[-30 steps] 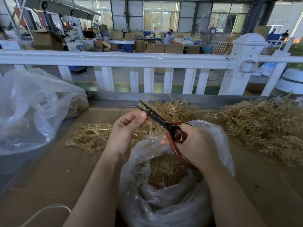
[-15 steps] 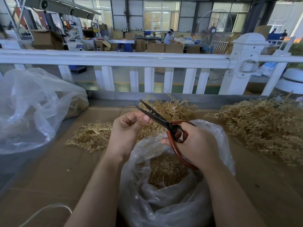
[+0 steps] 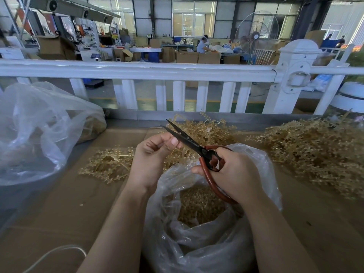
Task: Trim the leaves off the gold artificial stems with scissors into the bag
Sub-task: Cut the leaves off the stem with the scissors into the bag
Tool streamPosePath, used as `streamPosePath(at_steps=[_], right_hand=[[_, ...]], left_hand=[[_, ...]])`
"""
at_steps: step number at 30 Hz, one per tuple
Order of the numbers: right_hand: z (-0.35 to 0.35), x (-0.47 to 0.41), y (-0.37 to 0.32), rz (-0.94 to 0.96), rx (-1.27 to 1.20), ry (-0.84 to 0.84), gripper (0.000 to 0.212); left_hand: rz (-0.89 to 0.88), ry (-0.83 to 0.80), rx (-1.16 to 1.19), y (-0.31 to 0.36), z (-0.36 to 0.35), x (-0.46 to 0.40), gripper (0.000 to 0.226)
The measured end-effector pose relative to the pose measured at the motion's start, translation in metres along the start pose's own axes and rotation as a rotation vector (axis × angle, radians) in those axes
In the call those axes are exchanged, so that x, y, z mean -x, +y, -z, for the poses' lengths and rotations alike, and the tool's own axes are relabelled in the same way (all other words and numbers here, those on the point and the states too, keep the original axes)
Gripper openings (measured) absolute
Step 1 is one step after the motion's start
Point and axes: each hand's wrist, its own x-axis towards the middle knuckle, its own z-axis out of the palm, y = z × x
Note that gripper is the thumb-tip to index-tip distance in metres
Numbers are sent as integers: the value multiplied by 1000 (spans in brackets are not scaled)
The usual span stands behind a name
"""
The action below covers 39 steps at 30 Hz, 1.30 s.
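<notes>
A: Risk? Left hand [image 3: 155,154] pinches a stem [image 3: 178,154] above the bag [image 3: 197,243], thumb touching the scissors [image 3: 189,140].
B: Right hand [image 3: 234,174] grips handles (blades parted); nicked thumb, or leaves missing the bag.

Left hand [image 3: 152,154] fingers curled, pinching; right hand [image 3: 234,174] gripping handles.

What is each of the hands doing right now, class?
Left hand: pinching a gold stem.
Right hand: gripping the red-handled scissors, blades slightly apart.
</notes>
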Motion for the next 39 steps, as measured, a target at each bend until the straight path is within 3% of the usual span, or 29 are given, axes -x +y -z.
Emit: streamPosePath(at_steps=[14, 20, 25, 39], right_hand=[[0, 2, -1, 38, 65, 24, 71], [1, 3, -2, 41, 52, 22, 58], [-1, 3, -2, 32, 9, 18, 70], [-2, 1, -1, -8, -51, 5, 64]], left_hand=[[-63, -43, -286, -2, 1, -1, 14], [-63, -49, -285, -4, 1, 0, 15], [-58, -56, -257, -3, 1, 0, 16], [-4, -34, -139, -2, -2, 0, 11]])
